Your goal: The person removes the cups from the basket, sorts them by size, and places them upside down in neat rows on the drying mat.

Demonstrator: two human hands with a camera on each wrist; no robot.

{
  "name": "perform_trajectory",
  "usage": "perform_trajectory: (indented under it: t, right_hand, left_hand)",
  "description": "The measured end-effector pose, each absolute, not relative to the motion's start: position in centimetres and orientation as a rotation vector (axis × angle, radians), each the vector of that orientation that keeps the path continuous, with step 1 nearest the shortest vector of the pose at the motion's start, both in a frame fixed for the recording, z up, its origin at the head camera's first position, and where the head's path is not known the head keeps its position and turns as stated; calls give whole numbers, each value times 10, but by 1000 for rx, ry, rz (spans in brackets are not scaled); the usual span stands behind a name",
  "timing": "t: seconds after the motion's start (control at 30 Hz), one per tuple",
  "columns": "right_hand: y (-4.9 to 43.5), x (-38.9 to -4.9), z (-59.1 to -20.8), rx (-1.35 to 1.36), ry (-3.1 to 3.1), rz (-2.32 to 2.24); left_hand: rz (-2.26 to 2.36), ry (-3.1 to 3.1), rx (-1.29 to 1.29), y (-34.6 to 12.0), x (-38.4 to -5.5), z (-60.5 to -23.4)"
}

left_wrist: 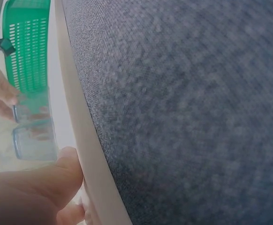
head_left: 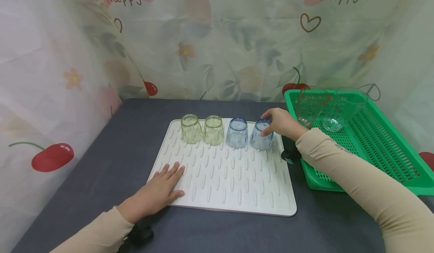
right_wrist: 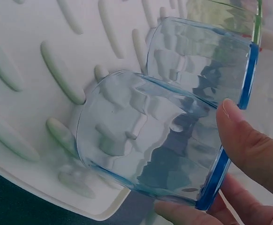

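Note:
Two pale green glasses (head_left: 191, 129) and two blue glasses stand upside down in a row along the back of a white ribbed drying mat (head_left: 234, 185). My right hand (head_left: 280, 123) grips the rightmost blue glass (right_wrist: 141, 140) around its thick upturned base, thumb on one side and fingers on the other. That glass's mouth faces down at the mat. Close beside it stands the other blue glass (right_wrist: 200, 61). My left hand (head_left: 154, 192) lies with fingers spread on the mat's front left corner, and its thumb (left_wrist: 70, 176) rests near the mat's edge.
On the right a green perforated basket (head_left: 400, 132) holds two clear glasses, one a tall tumbler with a red rim (head_left: 310, 104), the other a larger clear one (head_left: 339, 112). A dark cloth (head_left: 95, 177) covers the table. Patterned curtains hang behind and at the sides.

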State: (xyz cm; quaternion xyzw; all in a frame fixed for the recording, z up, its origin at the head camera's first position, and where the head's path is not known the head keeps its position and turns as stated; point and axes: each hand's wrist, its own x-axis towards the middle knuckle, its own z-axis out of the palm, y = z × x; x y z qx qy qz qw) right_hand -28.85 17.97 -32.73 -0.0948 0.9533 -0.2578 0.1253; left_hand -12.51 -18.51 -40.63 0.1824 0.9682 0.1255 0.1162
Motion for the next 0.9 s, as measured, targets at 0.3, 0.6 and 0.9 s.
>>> perform_trajectory:
  t: [0.3, 0.6, 0.9]
  right_hand:
    - [180, -289, -327, -276, 2749, -741]
    - [179, -292, -326, -286, 2758, -681]
    - [181, -290, -327, -278, 2754, -708]
  left_hand:
    - [355, 2836, 539, -184, -126, -406]
    - [363, 2831, 538, -184, -124, -402]
    - [352, 2813, 521, -183, -126, -404]
